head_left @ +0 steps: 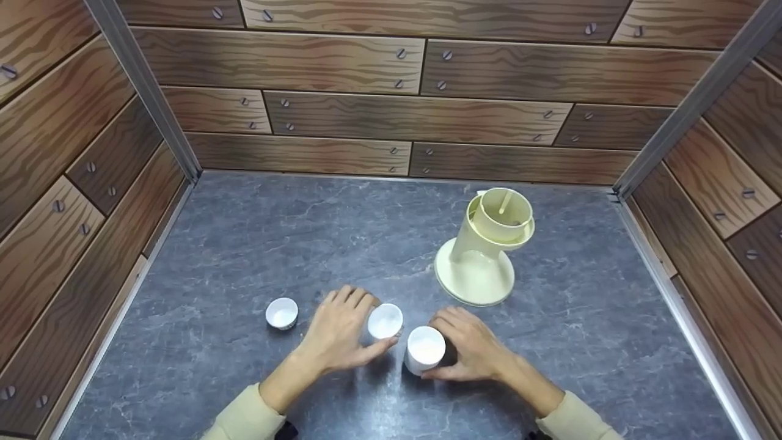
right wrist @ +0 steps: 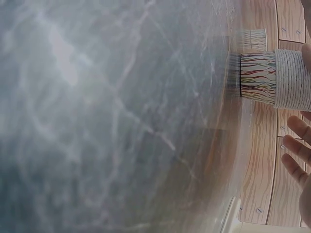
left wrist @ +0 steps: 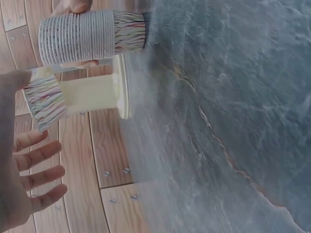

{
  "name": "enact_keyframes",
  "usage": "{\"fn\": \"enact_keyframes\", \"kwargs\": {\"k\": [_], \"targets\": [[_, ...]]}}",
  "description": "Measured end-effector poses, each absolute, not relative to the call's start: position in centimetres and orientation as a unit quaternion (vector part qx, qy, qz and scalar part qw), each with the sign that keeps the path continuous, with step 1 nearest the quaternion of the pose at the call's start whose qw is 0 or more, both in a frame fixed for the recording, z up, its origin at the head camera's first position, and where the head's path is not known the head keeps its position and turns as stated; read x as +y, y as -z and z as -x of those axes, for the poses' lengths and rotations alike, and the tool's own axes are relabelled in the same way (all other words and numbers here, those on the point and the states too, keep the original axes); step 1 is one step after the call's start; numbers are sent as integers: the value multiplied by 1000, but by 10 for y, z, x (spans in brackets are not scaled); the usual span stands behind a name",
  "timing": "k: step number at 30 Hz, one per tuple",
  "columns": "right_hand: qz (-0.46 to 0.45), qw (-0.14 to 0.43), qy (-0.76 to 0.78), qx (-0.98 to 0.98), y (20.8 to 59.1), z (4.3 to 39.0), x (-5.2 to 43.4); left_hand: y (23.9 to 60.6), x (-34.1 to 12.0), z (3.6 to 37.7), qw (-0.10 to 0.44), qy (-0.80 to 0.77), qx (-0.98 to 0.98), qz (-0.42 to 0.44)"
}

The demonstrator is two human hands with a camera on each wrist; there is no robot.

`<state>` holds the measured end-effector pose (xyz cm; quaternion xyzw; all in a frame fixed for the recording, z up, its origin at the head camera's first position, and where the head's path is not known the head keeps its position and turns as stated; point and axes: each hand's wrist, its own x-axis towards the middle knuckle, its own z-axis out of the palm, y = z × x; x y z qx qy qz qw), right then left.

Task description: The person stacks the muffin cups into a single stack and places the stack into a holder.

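Note:
My left hand (head_left: pixel 342 330) lies beside a single paper cup (head_left: pixel 385 321), white inside and streaked with coloured lines outside (left wrist: pixel 46 102). Its thumb touches the cup's near side. The fingers (left wrist: pixel 41 167) are straight and spread, off the cup. My right hand (head_left: pixel 473 348) curls round a tall stack of the same cups (head_left: pixel 426 349), which stands on the table; in the left wrist view the stack (left wrist: pixel 92 36) has a finger above and a thumb below it. The right wrist view shows the stack (right wrist: pixel 277 77) with the other fingers (right wrist: pixel 296 145) straight beside it. A third cup (head_left: pixel 281 313) stands alone to the left.
A cream plastic cup dispenser (head_left: pixel 486 250) on a round base stands behind the right hand. The grey stone-look tabletop (head_left: pixel 275 238) is boxed in by wood-pattern walls (head_left: pixel 342 116) at the back and on both sides, with metal corner posts (head_left: pixel 146 85).

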<state>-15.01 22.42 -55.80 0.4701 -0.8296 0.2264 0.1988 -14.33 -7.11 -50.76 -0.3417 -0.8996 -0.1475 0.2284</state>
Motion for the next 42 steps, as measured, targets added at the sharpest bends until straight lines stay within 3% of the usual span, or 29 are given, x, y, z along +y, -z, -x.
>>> {"fn": "enact_keyframes", "kwargs": {"k": [42], "targets": [[-471, 199, -217, -832, 560, 149, 224, 498, -35, 131, 233, 218, -854, 411]]}}
